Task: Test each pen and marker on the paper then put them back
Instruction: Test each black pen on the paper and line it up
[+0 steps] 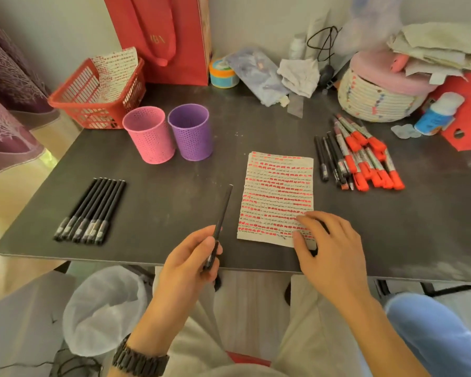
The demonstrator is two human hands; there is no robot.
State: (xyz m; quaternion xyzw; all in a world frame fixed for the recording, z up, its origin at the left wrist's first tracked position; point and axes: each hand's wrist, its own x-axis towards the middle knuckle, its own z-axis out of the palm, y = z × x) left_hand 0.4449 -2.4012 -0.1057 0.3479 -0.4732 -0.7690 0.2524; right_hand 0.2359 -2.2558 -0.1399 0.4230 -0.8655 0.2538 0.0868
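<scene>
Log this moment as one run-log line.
left hand: holds black pen | right hand: rests on paper | pen row: on table, left

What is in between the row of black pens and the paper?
In the head view, just one black pen, which the left hand holds up over the bare dark table.
</scene>
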